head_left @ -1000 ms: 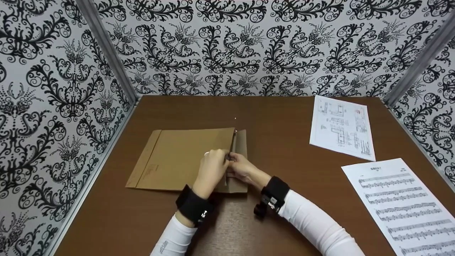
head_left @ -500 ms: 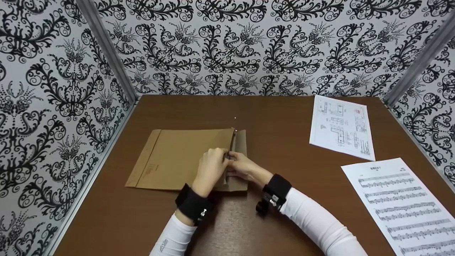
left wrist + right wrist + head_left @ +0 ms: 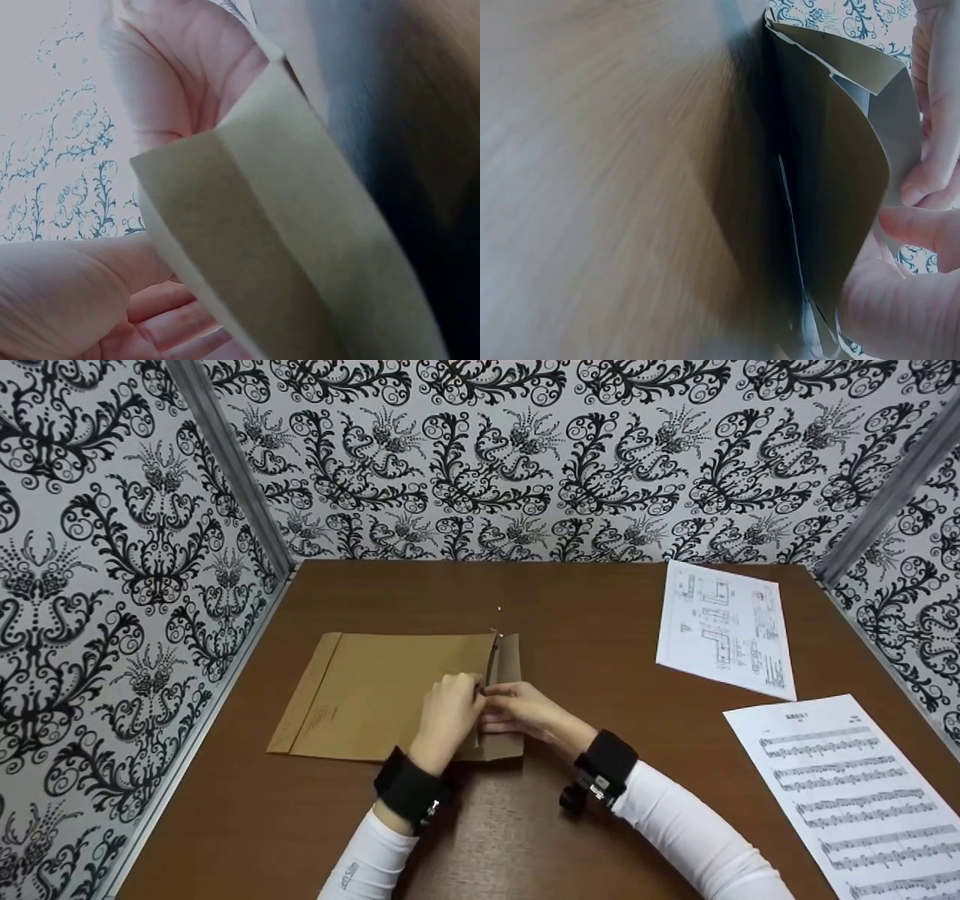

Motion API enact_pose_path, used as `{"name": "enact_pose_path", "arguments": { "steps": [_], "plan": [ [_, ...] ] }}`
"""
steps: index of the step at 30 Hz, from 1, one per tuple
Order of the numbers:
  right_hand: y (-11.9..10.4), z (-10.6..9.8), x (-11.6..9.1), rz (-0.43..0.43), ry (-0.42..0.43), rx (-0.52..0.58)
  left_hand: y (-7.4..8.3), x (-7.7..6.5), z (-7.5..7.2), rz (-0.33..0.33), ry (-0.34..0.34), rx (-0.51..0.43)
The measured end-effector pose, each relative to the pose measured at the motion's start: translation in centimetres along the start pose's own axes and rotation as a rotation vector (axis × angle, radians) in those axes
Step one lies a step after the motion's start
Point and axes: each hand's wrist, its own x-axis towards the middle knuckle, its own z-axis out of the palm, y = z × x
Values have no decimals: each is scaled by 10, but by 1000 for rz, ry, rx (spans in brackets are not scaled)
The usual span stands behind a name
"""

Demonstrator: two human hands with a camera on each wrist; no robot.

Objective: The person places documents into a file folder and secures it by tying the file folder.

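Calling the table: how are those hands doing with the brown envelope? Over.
Left hand gripping brown envelope at its open end. Right hand there too, exact grip unclear. Music sheet and drawing sheet aside, not in the way.

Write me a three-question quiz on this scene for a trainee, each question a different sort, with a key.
1. True or false: the sheet music lies nearer the person than the technical drawing.

2. Multiple choice: what colour are the wrist bands?
A) White
B) Black
C) Red

3. Fill in, left or right as the person sees it: the left hand and right hand are both at the ___ end of the brown envelope.

Key: 1. True. 2. B. 3. Right.
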Motion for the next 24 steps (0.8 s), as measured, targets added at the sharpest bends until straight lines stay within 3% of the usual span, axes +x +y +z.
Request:
{"name": "enact_pose_path", "arguments": {
  "steps": [4, 14, 24],
  "plan": [
    [0, -7, -7, -13, -22, -18, 0, 1, 4, -14, -19, 10],
    [0, -24, -25, -68, -97, -101, 0, -2, 18, 21, 19, 99],
    [-5, -48, -53, -102, -77, -169, 0, -4, 30, 73, 38, 156]
  ]
}}
